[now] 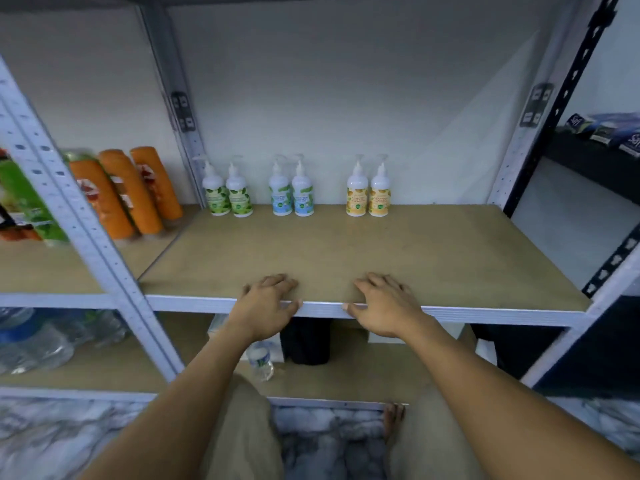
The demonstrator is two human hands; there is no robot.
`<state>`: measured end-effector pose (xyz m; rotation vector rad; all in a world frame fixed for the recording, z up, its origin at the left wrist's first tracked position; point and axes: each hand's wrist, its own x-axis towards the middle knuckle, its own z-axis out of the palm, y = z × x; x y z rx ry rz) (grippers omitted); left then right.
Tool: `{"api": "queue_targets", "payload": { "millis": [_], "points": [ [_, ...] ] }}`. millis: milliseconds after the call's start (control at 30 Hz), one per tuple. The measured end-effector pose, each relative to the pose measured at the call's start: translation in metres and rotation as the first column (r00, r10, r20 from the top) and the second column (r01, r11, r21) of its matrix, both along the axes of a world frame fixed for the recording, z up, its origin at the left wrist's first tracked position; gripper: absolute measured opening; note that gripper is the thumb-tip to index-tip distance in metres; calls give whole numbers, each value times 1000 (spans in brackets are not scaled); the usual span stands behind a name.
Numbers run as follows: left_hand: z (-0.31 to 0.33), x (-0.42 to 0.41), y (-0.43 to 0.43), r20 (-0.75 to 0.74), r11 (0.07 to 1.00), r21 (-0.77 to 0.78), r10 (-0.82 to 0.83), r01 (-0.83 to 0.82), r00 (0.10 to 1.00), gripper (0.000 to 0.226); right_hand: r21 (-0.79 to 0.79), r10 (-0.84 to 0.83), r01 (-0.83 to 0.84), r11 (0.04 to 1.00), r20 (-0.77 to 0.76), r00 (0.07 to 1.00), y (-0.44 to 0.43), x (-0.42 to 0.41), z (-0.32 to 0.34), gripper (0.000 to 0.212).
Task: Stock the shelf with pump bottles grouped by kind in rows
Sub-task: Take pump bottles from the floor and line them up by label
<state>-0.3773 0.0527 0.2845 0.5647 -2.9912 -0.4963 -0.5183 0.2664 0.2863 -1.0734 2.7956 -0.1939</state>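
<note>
- head view: the shelf (381, 244), a tan board in a white metal frame, is seen from in front and slightly above.
- the left grip (268, 303), a bare hand, is laid palm down on the front edge of the shelf. its fingers are spread loosely on the board and its thumb is set along the white front rail (485, 311). it is released and nothing is held.
- the right grip (384, 303), also a bare hand, is laid the same way near the left one, with fingers on the board and thumb on the rail. it too is released and nothing is held.
- the pump bottles are stood upright in one row at the back of the shelf, by the wall, well apart from both grips.
- they are grouped in pairs by label: green-label bottles (239, 199) at the left, blue-label bottles (281, 195) next, yellow-label bottles (356, 195) further right. a wider gap is left between the blue and yellow pairs.
- orange bottles (131, 192) are seen in the neighbouring bay to the left, blurred.
- on the lower shelf a small water bottle (261, 362) and a dark container (308, 341) are seen beneath the grips.
- blue packets (609, 129) are stacked on a dark shelf at the far right.
- a marbled floor (329, 434) is seen below.
</note>
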Motion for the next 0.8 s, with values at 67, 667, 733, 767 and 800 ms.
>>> {"api": "queue_targets", "payload": {
  "millis": [67, 667, 733, 767, 800],
  "points": [
    [3, 36, -6, -30, 998, 59, 24, -22, 999, 87, 19, 65, -65, 998, 14, 998, -4, 23, 9, 67],
    [-118, 441, -2, 111, 683, 317, 662, -658, 741, 39, 55, 752, -813, 580, 348, 560, -166, 317, -60, 66],
    [-138, 472, 4, 151, 616, 343, 709, -709, 689, 39, 75, 748, -840, 538, 417, 516, -174, 343, -82, 67],
    [-146, 485, 8, 169, 589, 349, 726, -729, 667, 37, 80, 738, -847, 526, 452, 501, -177, 354, -93, 68],
    [-155, 497, 10, 190, 562, 341, 744, -754, 640, 35, 79, 728, -851, 519, 481, 489, -181, 365, -103, 68]
  ]
}}
